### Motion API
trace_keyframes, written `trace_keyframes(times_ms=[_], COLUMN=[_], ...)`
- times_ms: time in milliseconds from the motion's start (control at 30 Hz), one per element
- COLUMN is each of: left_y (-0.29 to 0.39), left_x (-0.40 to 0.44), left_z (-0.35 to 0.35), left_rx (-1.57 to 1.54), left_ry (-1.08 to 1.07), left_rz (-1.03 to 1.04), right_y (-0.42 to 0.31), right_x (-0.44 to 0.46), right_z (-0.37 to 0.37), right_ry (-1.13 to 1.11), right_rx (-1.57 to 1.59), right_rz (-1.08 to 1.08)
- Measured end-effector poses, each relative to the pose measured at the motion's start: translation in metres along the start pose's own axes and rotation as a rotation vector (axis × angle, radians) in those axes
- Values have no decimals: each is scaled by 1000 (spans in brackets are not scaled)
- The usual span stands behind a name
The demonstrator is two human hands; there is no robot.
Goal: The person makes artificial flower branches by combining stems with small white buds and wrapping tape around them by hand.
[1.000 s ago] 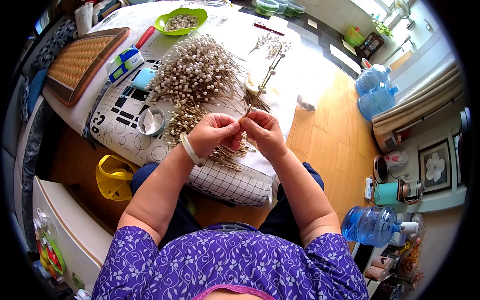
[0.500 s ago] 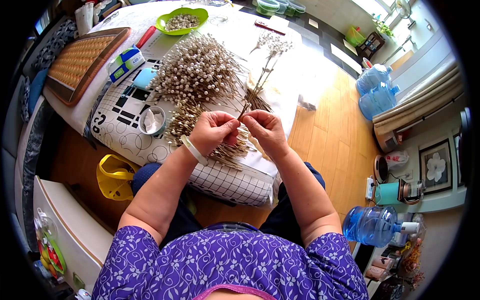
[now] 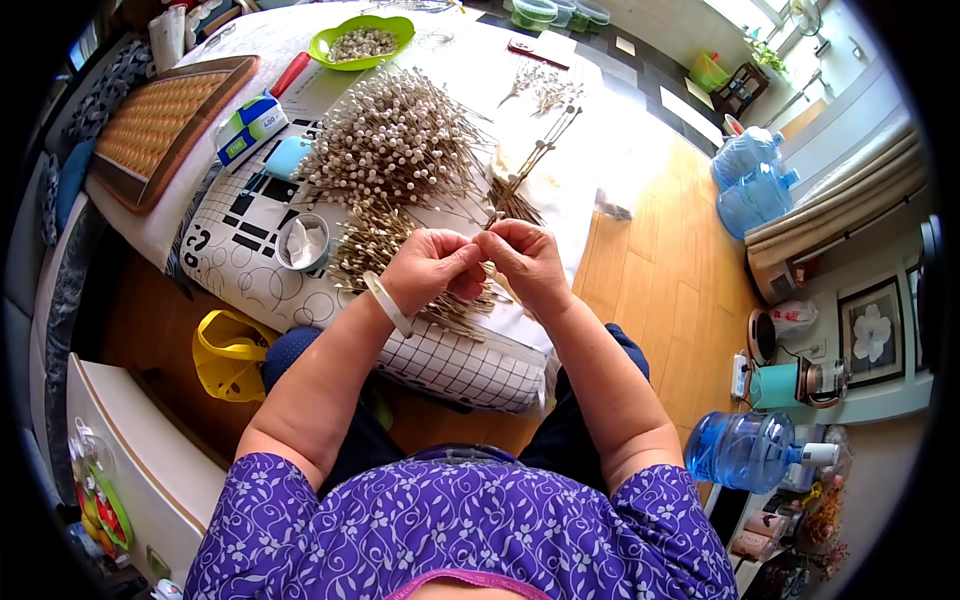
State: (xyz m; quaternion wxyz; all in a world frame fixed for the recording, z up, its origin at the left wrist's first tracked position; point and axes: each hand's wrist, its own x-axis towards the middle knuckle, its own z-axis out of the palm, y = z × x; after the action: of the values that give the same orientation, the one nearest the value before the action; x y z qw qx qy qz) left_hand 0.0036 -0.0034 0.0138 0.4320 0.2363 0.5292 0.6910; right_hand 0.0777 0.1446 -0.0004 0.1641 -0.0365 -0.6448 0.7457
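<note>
Both hands meet over the near part of the table. My left hand [image 3: 436, 268], with a pale bangle on its wrist, is closed in a pinch. My right hand [image 3: 527, 262] is pinched too, fingertips against the left's. Between them rises a thin brown stem sprig [image 3: 537, 155] with small bead-like tips, slanting up and right; its lower end is hidden by my fingers. Behind the hands lies a short bundle of brown stems [image 3: 517, 207]. To the left is a big pile of white-tipped stems [image 3: 390, 140], with a smaller pile [image 3: 370, 245] nearer me, partly behind my left hand.
A green bowl of white beads [image 3: 362, 62] stands at the back. On the left are a tissue pack [image 3: 250, 128], a light blue box [image 3: 288, 158] and a small tub [image 3: 303, 243]. More loose sprigs [image 3: 550, 90] lie at the far right. A yellow bag [image 3: 228, 355] sits below the table.
The sprig's tips have lowered and shifted slightly right, separating from the loose sprigs behind. My fingers have moved a little closer together, staying in nearly the same place.
</note>
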Motion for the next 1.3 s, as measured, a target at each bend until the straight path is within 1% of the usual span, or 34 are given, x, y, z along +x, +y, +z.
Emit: trace_keyframes(times_ms=[100, 167, 200, 267, 333, 400, 467, 567, 800, 867, 933, 967, 1033, 1167, 1300], left_y=[2, 0, -2, -3, -2, -5, -6, -2, -8, -5, 6, 6, 6, 0, -7], left_x=[-1, -1, 0, 1, 1, 2, 1, -1, 1, 0, -4, -4, -3, 1, 2], left_z=[-5, -7, -8, -7, -6, -5, -2, 1, -4, -2, 5, 4, 1, -3, -3], left_rx=[-29, -36, -66, -95, -111, -102, -91, -85, -24, -9, -17, -17, -21, -38, -78], left_ry=[-10, -20, -4, 11, 74, 87, 98, 117, 37, 10, 23, 23, -43, -12, 25], left_rz=[-30, -19, -14, -7, -21, -15, -8, 1, 62, 74, -3, -3, -44, -5, 13], right_y=[-6, -11, -15, -23, -23, -21, -16, -10, -8, -8, -16, -19, -21, -27, -22], right_x=[-1, 0, 0, 0, -1, -2, -2, -2, -1, 0, -1, -1, -1, 0, 1], right_z=[1, 2, -1, -7, -6, -5, -5, -5, -5, -5, -5, -5, -5, -7, -10], right_ry=[-23, -74, -75, -105, -91, -77, -96, -77, -82, -79, -95, -112, -109, -123, -134], right_rx=[-26, 44, 44, 28, 14, 3, 48, 59, 9, -60, -34, -8, 12, 68, 11], right_rz=[11, 83, 83, 245, 217, 192, 100, 76, 104, 86, 98, 111, 142, 216, 157])
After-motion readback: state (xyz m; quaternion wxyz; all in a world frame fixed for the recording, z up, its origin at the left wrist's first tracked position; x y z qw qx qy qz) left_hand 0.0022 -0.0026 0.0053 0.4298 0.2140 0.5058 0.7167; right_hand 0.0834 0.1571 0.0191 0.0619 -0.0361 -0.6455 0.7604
